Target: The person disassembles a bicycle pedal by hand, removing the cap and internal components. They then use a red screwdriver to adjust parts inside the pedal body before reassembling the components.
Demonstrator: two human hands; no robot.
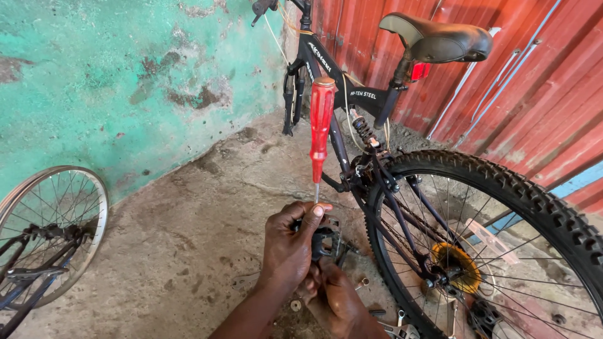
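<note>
Item: black bicycle pedal point(326, 238), off the bike, held above the concrete floor point(188, 251) just beside the rear wheel point(490, 245).

Hands: left hand point(290, 251) clamped on the pedal and steadying the red-handled screwdriver point(321, 125), which stands upright with its tip at the pedal; right hand point(336, 301) closed on the pedal from below.

Progress, as judged: pedal work is mid-way, with the pedal not yet refitted; small loose parts point(361, 284) lie on the floor below.

Count: one pedal, one screwdriver, one black bicycle point(352, 94) with one saddle point(440, 41), one mounted rear wheel, one separate wheel point(53, 232) at the floor's left edge.
</note>
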